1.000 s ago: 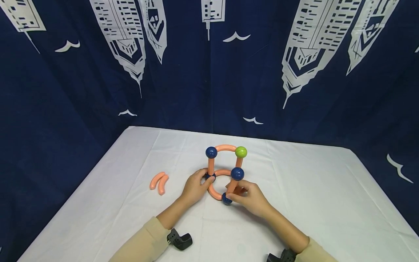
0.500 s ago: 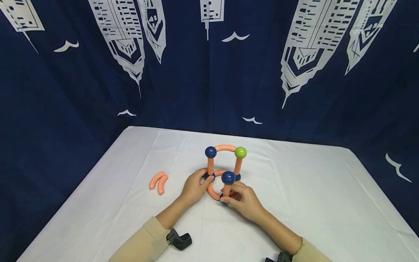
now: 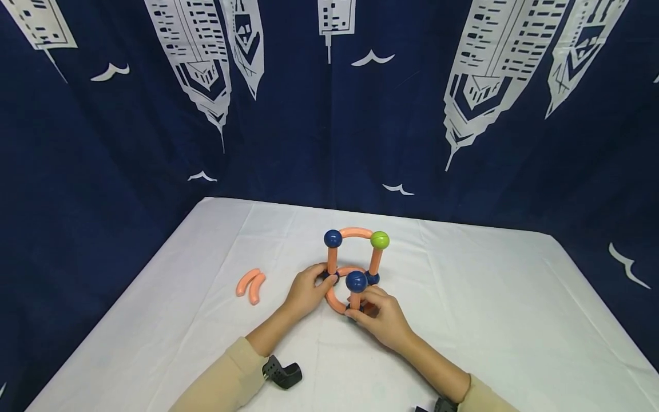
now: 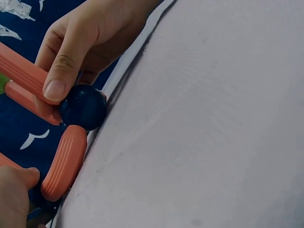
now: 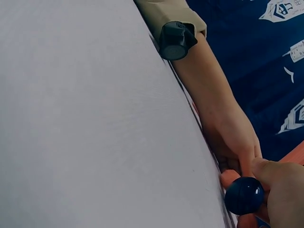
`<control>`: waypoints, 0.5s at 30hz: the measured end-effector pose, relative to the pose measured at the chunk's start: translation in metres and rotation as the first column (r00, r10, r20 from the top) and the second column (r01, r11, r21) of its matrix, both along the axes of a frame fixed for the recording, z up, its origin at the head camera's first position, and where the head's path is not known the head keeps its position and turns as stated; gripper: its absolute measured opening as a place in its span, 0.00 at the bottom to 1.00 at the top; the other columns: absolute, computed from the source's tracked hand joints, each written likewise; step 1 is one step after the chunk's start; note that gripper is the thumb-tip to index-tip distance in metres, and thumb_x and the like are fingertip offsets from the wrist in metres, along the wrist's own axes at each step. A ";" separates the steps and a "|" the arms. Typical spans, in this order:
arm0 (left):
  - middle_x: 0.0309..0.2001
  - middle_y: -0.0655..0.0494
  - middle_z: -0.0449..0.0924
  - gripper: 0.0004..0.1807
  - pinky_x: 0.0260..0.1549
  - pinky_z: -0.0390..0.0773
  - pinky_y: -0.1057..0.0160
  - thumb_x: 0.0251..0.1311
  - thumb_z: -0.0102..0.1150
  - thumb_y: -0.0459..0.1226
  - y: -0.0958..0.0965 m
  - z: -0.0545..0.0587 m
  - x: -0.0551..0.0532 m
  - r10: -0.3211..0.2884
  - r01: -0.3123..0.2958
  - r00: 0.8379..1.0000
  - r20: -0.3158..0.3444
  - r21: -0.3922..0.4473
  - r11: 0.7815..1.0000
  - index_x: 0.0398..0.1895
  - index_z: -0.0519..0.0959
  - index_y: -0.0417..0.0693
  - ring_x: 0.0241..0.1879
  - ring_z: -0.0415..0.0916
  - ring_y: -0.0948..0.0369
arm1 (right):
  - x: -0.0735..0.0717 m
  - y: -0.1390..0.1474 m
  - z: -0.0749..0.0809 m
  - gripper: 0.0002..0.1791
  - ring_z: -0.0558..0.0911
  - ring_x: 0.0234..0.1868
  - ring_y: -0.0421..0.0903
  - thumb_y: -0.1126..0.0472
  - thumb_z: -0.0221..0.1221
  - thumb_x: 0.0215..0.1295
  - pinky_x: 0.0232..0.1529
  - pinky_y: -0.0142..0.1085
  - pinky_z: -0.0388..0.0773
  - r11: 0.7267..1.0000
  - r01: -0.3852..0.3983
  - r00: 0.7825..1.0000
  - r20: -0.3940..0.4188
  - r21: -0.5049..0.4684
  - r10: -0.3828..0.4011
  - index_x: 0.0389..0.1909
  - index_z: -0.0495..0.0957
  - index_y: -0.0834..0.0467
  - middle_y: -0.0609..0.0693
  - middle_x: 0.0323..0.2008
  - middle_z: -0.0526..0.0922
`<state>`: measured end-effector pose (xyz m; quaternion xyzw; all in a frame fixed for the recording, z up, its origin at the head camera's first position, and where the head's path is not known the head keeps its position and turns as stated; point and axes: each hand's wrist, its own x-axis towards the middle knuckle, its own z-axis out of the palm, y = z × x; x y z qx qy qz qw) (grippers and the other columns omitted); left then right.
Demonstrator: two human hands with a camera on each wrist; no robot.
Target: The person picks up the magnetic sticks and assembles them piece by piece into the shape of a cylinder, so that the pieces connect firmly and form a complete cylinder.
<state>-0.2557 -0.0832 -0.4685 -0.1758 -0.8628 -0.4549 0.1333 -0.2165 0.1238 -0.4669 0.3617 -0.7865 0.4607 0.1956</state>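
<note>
A frame of orange magnetic sticks and balls stands between the hands. Its curved base ring carries uprights, topped by a blue ball (image 3: 333,238), a green ball (image 3: 380,240) and a front blue ball (image 3: 356,281). My left hand (image 3: 306,293) grips the lower left blue ball (image 4: 83,107), its thumb lying on the upright stick (image 4: 23,71) beside it. My right hand (image 3: 385,320) pinches the front upright stick (image 3: 355,300) at its foot, largely covering the lower front ball (image 5: 244,195). A curved stick (image 4: 65,164) of the ring shows between the hands in the left wrist view.
Two loose curved orange sticks (image 3: 252,284) lie on the white tablecloth (image 3: 494,297), left of the frame. A navy curtain (image 3: 329,126) with white building prints hangs behind the table. Black wrist cameras (image 3: 282,373) sit at the sleeves.
The front upright, leaning to the right a second ago, now stands nearly straight, its top ball shifted left. My right hand has moved slightly left with it. My left hand stays in place.
</note>
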 end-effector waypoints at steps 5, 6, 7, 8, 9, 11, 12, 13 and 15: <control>0.46 0.49 0.83 0.15 0.52 0.73 0.49 0.65 0.61 0.40 0.001 0.002 -0.004 -0.037 0.037 0.999 0.005 0.018 0.999 0.51 0.81 0.43 0.51 0.78 0.53 | 0.000 -0.001 -0.001 0.11 0.77 0.31 0.43 0.69 0.73 0.49 0.27 0.33 0.78 0.998 0.046 0.999 0.005 -0.031 -0.046 0.32 0.82 0.57 0.46 0.33 0.83; 0.46 0.49 0.83 0.16 0.53 0.73 0.49 0.65 0.61 0.40 0.001 0.003 -0.005 -0.047 0.047 0.999 0.011 0.019 0.999 0.51 0.81 0.43 0.51 0.78 0.52 | 0.001 -0.002 -0.001 0.11 0.77 0.30 0.43 0.69 0.73 0.49 0.26 0.33 0.78 0.998 0.055 0.998 0.010 -0.035 -0.055 0.32 0.82 0.57 0.45 0.32 0.82; 0.47 0.48 0.82 0.16 0.54 0.73 0.49 0.65 0.61 0.41 0.001 0.003 -0.006 -0.059 0.059 0.998 0.019 0.019 0.998 0.52 0.81 0.43 0.52 0.77 0.52 | 0.001 -0.003 -0.001 0.11 0.77 0.30 0.43 0.68 0.73 0.49 0.26 0.33 0.78 0.997 0.065 0.998 0.015 -0.039 -0.064 0.32 0.82 0.57 0.45 0.31 0.81; 0.48 0.49 0.82 0.17 0.54 0.73 0.49 0.66 0.60 0.41 0.000 0.003 -0.007 -0.072 0.071 0.997 0.029 0.018 0.997 0.53 0.81 0.43 0.53 0.77 0.52 | 0.002 -0.004 -0.002 0.12 0.77 0.30 0.43 0.68 0.73 0.49 0.26 0.32 0.78 0.996 0.072 0.997 0.023 -0.043 -0.071 0.32 0.81 0.56 0.44 0.31 0.81; 0.48 0.49 0.82 0.17 0.54 0.72 0.49 0.66 0.59 0.42 0.000 0.002 -0.008 -0.085 0.084 0.996 0.039 0.018 0.996 0.53 0.80 0.43 0.54 0.77 0.52 | 0.002 -0.005 -0.002 0.12 0.77 0.29 0.43 0.68 0.73 0.49 0.26 0.32 0.78 0.996 0.080 0.996 0.028 -0.047 -0.079 0.32 0.81 0.56 0.44 0.31 0.81; 0.50 0.49 0.82 0.18 0.55 0.72 0.49 0.67 0.58 0.43 -0.001 0.002 -0.011 -0.109 0.108 0.992 0.060 0.019 0.994 0.55 0.80 0.43 0.55 0.76 0.52 | 0.003 -0.007 -0.003 0.12 0.77 0.29 0.44 0.68 0.73 0.48 0.25 0.32 0.77 0.994 0.090 0.995 0.034 -0.055 -0.089 0.32 0.81 0.56 0.44 0.31 0.80; 0.50 0.49 0.82 0.18 0.55 0.72 0.49 0.67 0.58 0.43 -0.002 0.002 -0.013 -0.120 0.119 0.990 0.071 0.020 0.993 0.55 0.80 0.43 0.56 0.76 0.53 | 0.004 -0.008 -0.004 0.12 0.77 0.29 0.44 0.68 0.74 0.48 0.25 0.32 0.77 0.994 0.095 0.995 0.034 -0.059 -0.093 0.31 0.81 0.56 0.44 0.31 0.80; 0.50 0.49 0.82 0.18 0.55 0.72 0.48 0.68 0.57 0.43 -0.002 0.002 -0.014 -0.131 0.130 0.989 0.074 0.019 0.991 0.55 0.80 0.44 0.55 0.76 0.52 | 0.004 -0.009 -0.004 0.12 0.77 0.29 0.44 0.68 0.74 0.48 0.25 0.32 0.77 0.993 0.100 0.995 0.033 -0.064 -0.098 0.31 0.81 0.56 0.44 0.30 0.80; 0.50 0.50 0.82 0.18 0.54 0.73 0.48 0.68 0.57 0.43 -0.001 0.003 -0.017 -0.149 0.148 0.985 0.080 0.020 0.989 0.56 0.79 0.44 0.55 0.77 0.53 | 0.004 -0.010 -0.004 0.12 0.76 0.28 0.45 0.68 0.74 0.49 0.25 0.33 0.77 0.991 0.107 0.994 0.026 -0.078 -0.106 0.30 0.80 0.55 0.44 0.29 0.79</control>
